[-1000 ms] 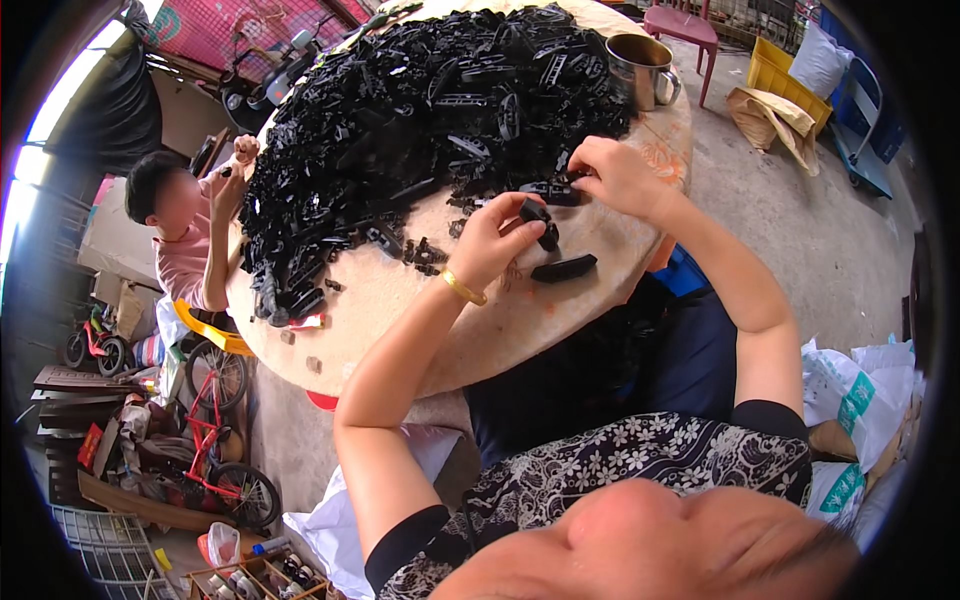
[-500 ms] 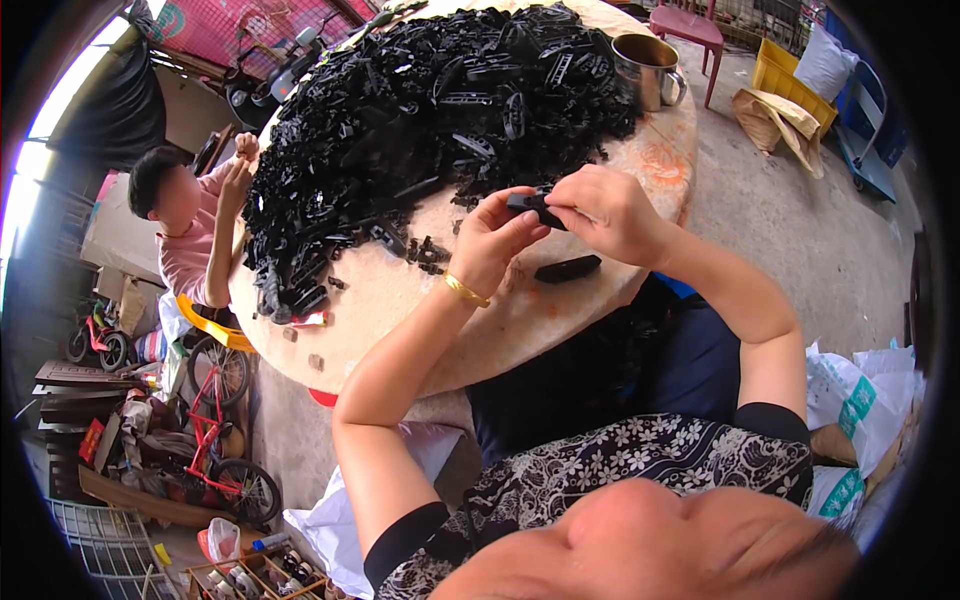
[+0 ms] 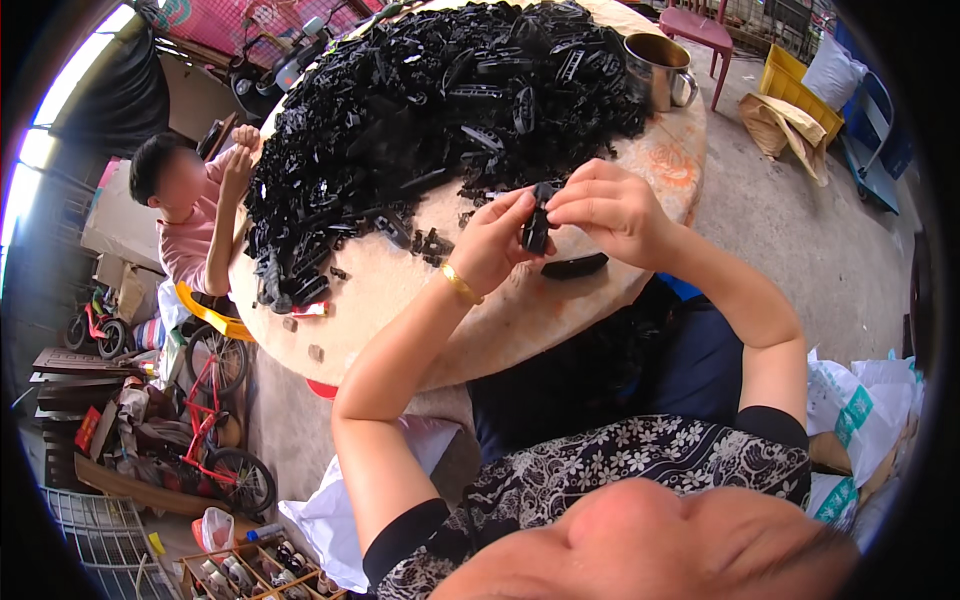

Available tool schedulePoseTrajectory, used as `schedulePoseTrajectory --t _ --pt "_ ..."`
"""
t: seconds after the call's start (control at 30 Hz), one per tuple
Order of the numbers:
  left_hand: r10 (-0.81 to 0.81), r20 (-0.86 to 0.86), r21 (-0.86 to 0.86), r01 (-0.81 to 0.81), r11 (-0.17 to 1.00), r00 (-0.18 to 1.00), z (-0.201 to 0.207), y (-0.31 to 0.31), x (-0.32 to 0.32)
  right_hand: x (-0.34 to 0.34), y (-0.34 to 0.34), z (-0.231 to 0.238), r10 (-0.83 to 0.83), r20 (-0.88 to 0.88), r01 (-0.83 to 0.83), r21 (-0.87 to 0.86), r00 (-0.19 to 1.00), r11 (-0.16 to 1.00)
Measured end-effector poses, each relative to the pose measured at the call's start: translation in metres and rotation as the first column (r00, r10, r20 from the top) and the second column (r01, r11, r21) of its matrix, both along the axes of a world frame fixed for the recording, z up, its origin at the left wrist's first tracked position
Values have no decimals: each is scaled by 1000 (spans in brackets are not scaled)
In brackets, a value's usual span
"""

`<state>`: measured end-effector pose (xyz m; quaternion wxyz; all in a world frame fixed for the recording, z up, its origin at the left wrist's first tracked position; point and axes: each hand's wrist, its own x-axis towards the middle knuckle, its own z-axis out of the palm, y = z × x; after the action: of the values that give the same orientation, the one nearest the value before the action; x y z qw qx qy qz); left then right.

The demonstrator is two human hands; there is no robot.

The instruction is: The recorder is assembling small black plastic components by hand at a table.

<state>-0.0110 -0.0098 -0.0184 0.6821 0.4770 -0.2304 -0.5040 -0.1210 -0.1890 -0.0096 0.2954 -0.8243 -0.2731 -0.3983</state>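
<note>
A small black plastic part point(image 3: 536, 232) is held over the near side of the round table, its long side pointing roughly toward me. My left hand point(image 3: 495, 235), with a gold bracelet at the wrist, grips it between thumb and fingers. The fingers of my right hand point(image 3: 620, 212) are pinched at the part's far end; any smaller piece between them is hidden. Just below my hands, a longer black plastic piece point(image 3: 575, 266) lies on the table. Beyond them spreads a large heap of black plastic parts point(image 3: 400, 120).
The round table point(image 3: 400, 345) has a worn, pale top. A metal mug point(image 3: 655, 70) stands at its far right edge. At the left side sits another person point(image 3: 190, 215), hands raised by the heap. A red bicycle point(image 3: 205, 430) and white sacks point(image 3: 850, 410) are around the table.
The black part has turned from lying sideways to pointing lengthwise toward me. My right hand's fingers have shifted to its far end. The view has moved slightly.
</note>
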Motion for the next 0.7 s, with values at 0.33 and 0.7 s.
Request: schedulePoseTrajectory --t 0.33,0.7 --pt "-84 16 126 81 989 996 4 2 4 -3 -3 0 -18 70 35 -250 997 968" --pt "-50 860 133 -129 983 508 11 4 -13 -1 -2 -6 204 -592 88 427 780 900"
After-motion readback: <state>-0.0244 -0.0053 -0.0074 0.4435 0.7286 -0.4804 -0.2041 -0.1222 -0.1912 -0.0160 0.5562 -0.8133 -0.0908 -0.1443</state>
